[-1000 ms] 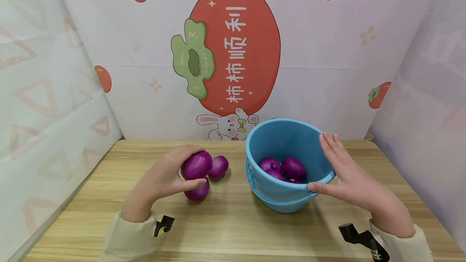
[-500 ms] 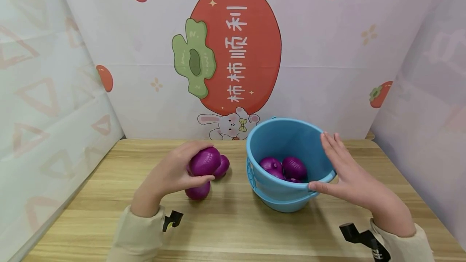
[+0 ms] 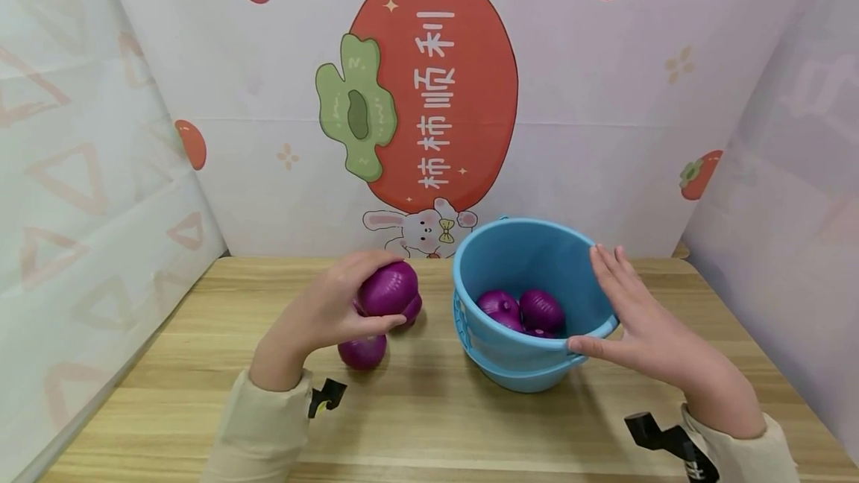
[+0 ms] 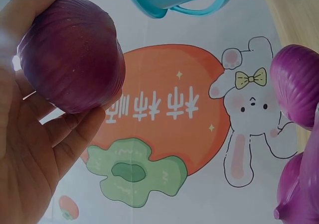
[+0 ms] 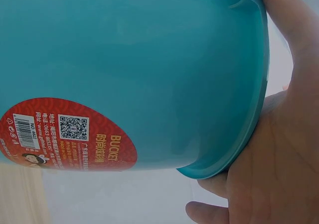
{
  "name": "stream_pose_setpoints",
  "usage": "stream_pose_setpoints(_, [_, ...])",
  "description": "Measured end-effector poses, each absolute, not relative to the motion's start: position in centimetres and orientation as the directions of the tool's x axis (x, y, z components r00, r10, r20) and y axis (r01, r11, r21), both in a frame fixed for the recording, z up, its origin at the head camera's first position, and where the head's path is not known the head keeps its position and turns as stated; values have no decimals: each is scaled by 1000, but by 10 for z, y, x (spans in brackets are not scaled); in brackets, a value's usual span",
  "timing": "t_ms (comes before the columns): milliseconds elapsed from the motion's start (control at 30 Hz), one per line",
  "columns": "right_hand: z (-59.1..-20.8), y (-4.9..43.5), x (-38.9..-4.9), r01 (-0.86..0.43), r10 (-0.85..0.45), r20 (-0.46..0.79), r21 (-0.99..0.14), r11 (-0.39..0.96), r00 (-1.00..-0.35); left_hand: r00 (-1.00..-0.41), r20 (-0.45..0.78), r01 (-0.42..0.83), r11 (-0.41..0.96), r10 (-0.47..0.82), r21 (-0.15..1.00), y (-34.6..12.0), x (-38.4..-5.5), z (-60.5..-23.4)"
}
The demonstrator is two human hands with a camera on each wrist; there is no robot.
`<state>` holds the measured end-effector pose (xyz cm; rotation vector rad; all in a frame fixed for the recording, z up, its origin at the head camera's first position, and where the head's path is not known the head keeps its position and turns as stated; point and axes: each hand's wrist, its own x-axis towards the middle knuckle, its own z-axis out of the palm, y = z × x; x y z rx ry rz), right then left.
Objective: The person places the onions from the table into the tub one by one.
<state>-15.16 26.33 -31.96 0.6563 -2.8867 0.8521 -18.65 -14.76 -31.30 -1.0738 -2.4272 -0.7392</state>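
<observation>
My left hand point(image 3: 325, 311) grips a red onion point(image 3: 388, 288), thumb below and fingers over its far side. In the left wrist view this onion point(image 4: 72, 55) sits against the fingers, raised over the table. Under and behind it lie two more red onions, one nearer point(image 3: 362, 353) and one partly covered point(image 3: 414, 310). A blue bucket point(image 3: 557, 256) stands to the right with several red onions point(image 3: 542, 310) inside. My right hand point(image 3: 647, 326) rests on its right rim, fingers straight and spread, thumb on the near edge. The right wrist view shows the palm point(image 5: 271, 169) beside the rim.
Everything stands on a wood-grain table point(image 3: 429, 434). A printed cloth point(image 3: 570, 80) hangs right behind the table, with cloth side walls left and right. The bucket's handle point(image 3: 470, 349) hangs down its near left side. A red label point(image 5: 70, 134) is on the bucket wall.
My left hand has moved right and slightly away with the onion, which now overlaps the far onion on the table. The right hand and bucket have stayed put.
</observation>
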Motion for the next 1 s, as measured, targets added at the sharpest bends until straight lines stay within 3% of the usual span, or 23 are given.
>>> stream_pose_setpoints(1000, [-320, 263, -151, -419, -387, 174, -512, 750, -905, -556, 574, 824, 488, 601, 288, -121, -192, -300])
